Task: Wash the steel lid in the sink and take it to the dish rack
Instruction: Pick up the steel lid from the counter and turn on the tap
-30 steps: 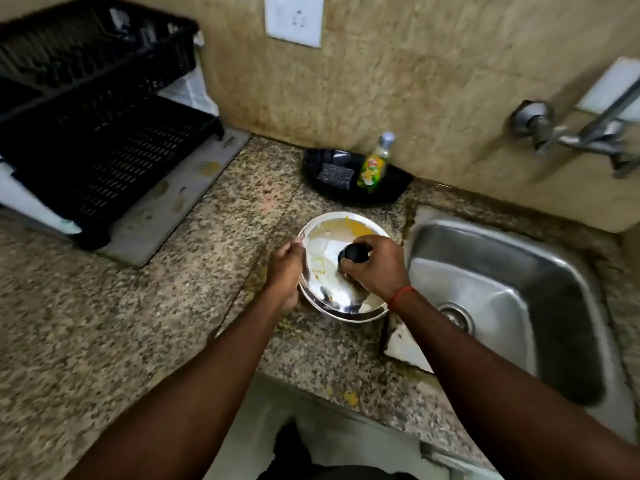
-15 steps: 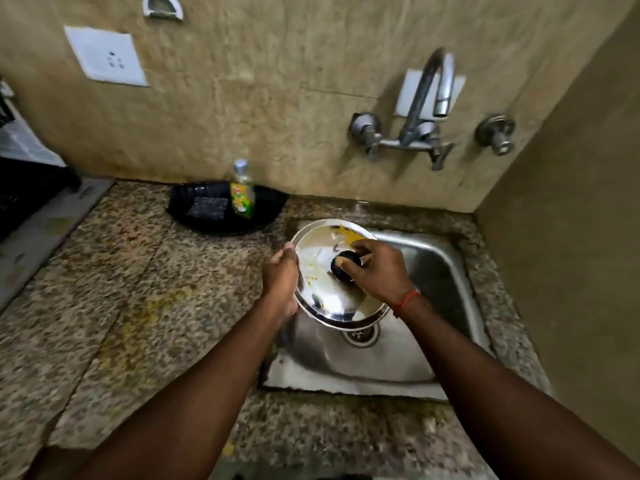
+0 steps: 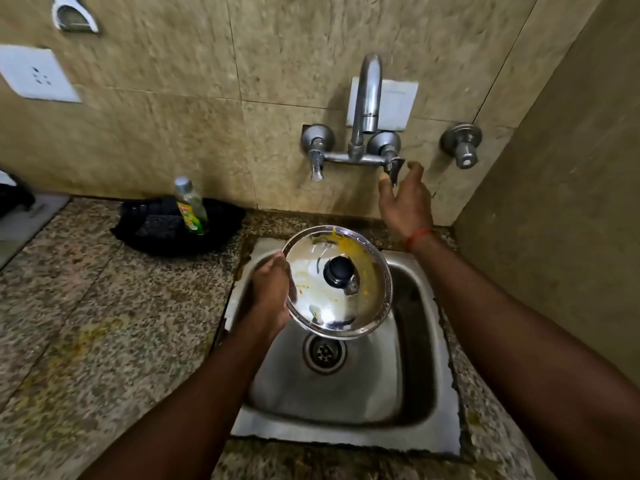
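From the head view, the sink (image 3: 408,393) is the landmark. Its steel basin holds nothing loose; only the round drain (image 3: 324,352) shows at the bottom. Above the basin, over its back left part, the left hand (image 3: 272,292) holds the steel lid (image 3: 337,282) by the left rim, fingers closed on the edge. The lid is tilted, its black knob (image 3: 338,270) faces up, and yellow food marks lie on its far side. Behind the sink, on the wall, is the tap (image 3: 363,109). The right hand (image 3: 405,199) is raised at the tap's right handle (image 3: 394,168), fingers spread and loosely curved, holding nothing. Left of the sink, on the granite counter (image 3: 104,323), a black tray (image 3: 221,233) contains a green soap bottle (image 3: 190,206) and a dark scrub pad (image 3: 159,225).
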